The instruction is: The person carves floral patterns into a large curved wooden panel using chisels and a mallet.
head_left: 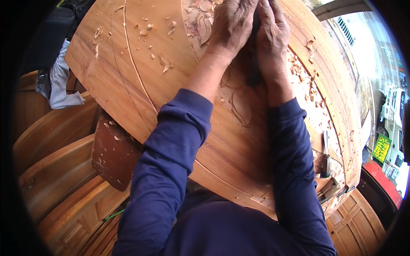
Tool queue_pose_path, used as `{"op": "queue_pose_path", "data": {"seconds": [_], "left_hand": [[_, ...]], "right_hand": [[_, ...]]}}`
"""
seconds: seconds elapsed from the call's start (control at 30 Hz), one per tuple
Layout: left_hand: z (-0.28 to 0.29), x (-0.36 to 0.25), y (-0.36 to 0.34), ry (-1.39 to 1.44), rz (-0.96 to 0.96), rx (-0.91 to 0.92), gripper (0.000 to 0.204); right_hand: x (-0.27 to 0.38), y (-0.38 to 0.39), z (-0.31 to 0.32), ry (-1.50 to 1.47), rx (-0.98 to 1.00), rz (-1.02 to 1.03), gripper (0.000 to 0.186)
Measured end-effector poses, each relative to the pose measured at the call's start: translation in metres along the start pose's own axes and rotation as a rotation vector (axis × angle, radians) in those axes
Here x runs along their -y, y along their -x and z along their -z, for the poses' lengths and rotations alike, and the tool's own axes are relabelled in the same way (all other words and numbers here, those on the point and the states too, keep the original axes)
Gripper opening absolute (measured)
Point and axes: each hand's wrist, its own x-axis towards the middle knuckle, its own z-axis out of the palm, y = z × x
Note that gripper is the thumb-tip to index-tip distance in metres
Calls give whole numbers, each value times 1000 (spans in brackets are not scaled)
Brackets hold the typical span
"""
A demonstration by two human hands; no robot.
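At the top of the head view, my left hand (pixel 233 24) and my right hand (pixel 272 39) are close together over a wooden panel (pixel 145 55). Both look closed, with the fingers bent toward each other and partly cut off by the frame's upper edge. Whatever they grip lies in dark shadow between them, and I cannot make it out. Carved relief (pixel 239 102) shows on the panel beneath my wrists, and curled wood shavings (pixel 204 23) are heaped beside my left hand. More shavings (pixel 314 91) trail along a carved band right of my right hand.
A slim tool with a metal blade and dark handle (pixel 326 164) lies at the panel's right side. Curved wooden panels (pixel 55 160) lean at the left, near a reddish-brown block (pixel 113 153) and a white cloth (pixel 62 81). A white vehicle (pixel 393 123) stands outside at right.
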Motion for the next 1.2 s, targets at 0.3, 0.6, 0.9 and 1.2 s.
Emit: {"op": "queue_pose_path", "data": {"seconds": [0.3, 0.6, 0.9, 1.2], "left_hand": [[7, 4, -1, -74, -218, -100, 45], [4, 4, 2, -9, -107, -181, 28], [-3, 4, -2, -56, -391, -202, 31], [0, -5, 11, -75, -72, -230, 30]], "right_hand": [[17, 10, -9, 134, 68, 13, 52], [16, 14, -14, -21, 118, -52, 52], [9, 10, -4, -85, 115, -3, 53], [9, 14, 0, -77, 183, -60, 53]]}}
